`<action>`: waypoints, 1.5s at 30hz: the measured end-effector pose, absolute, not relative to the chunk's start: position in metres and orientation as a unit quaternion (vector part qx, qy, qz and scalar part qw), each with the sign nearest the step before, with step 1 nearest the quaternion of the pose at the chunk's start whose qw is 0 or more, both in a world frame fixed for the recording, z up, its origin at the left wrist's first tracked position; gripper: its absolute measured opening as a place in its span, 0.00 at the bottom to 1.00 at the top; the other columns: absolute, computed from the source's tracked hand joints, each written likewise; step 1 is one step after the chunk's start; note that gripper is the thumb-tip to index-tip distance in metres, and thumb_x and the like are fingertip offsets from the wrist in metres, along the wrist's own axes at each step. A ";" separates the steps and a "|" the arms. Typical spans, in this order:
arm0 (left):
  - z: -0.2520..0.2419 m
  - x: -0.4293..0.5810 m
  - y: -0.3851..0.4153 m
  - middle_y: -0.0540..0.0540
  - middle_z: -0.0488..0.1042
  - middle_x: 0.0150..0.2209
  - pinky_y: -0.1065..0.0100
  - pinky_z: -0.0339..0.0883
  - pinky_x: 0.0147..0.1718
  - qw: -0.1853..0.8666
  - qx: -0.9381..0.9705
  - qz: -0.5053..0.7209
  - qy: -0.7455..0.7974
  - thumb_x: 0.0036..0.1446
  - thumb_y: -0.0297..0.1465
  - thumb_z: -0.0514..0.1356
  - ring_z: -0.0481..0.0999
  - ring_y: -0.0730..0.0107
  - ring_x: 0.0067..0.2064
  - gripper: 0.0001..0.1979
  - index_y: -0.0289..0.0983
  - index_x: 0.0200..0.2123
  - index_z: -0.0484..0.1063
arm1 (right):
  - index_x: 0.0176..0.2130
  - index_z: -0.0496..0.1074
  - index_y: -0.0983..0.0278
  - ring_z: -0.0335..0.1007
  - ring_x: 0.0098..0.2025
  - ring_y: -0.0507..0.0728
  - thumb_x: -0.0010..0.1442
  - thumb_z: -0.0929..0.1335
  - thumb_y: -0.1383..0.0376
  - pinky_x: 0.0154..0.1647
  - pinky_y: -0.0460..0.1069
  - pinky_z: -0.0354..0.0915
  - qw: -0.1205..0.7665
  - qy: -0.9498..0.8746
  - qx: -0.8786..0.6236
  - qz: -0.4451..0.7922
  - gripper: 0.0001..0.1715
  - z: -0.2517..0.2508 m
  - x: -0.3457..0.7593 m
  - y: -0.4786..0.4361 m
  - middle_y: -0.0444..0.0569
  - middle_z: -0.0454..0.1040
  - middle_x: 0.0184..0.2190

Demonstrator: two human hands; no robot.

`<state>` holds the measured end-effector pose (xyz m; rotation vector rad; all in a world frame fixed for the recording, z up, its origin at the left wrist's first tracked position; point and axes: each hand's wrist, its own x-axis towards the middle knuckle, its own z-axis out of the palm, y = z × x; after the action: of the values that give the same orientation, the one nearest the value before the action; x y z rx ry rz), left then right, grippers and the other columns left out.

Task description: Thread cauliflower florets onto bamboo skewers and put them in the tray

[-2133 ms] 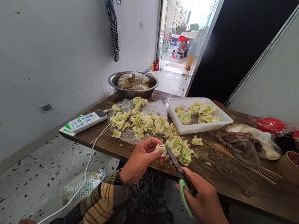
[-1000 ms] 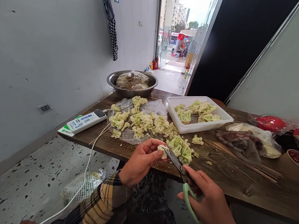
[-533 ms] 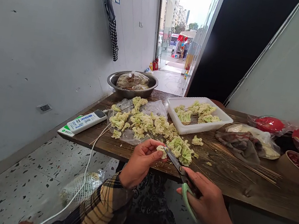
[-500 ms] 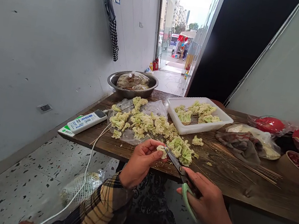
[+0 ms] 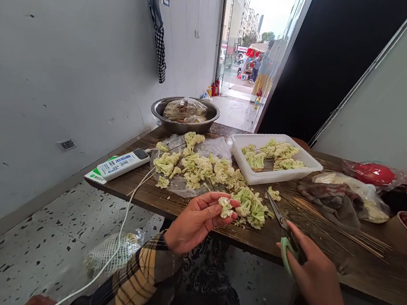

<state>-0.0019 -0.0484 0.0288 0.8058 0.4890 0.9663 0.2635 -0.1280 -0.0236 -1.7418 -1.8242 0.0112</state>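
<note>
The left hand (image 5: pixel 195 224) pinched a small cauliflower floret (image 5: pixel 225 207) between thumb and fingers near the front edge of the table (image 5: pixel 363 273), a grip that left much of it exposed. The right hand (image 5: pixel 314 270) was wrapped round the green-handled scissors (image 5: pixel 278 214), blades well apart from the floret, perhaps to spare the fingers. Loose florets (image 5: pixel 201 167) lay on plastic (image 5: pixel 215 147) beyond, seemingly for easy reach; the white tub (image 5: pixel 281 177) held more.

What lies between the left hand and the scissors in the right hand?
In the head view, a clump of cauliflower on the table shows between the left hand and the scissors.
</note>
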 end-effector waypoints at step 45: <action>0.006 -0.017 -0.021 0.42 0.73 0.45 0.74 0.68 0.28 0.679 0.391 0.520 0.340 0.49 0.28 0.64 0.74 0.71 0.37 0.16 0.35 0.44 0.72 | 0.28 0.71 0.63 0.68 0.23 0.54 0.64 0.59 0.54 0.26 0.46 0.65 0.365 -0.664 -0.625 0.187 0.22 -0.037 0.220 -0.115 0.45 0.70 0.19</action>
<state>-0.0171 -0.0211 0.0056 0.8792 0.7630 1.1684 0.2197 -0.1148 -0.0370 -1.6070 -1.7090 0.4812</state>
